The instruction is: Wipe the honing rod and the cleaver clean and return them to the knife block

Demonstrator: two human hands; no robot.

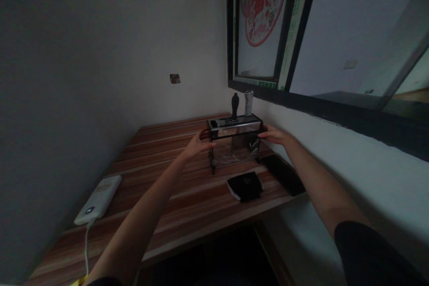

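A black and silver box-shaped device [236, 126] stands on dark legs on the wooden table, near the wall corner. A dark rounded handle [235, 106] rises from its top, beside a pale, wrapped-looking upright piece [248, 103]. Clear, crinkled plastic [231, 157] shows between the legs. My left hand [199, 143] grips the device's left end, thumb in front and fingers partly hidden behind. At the opposite end, my right hand [272, 135] holds the right side, its fingertips on the edge. The exact kind of device is unclear.
A folded black item [246, 186] and a flat dark phone-like slab [283, 173] lie in front and to the right. A white power bank [98, 199] with a cable lies left on the table [187, 201]. A dark-framed window [261, 82] borders the right wall.
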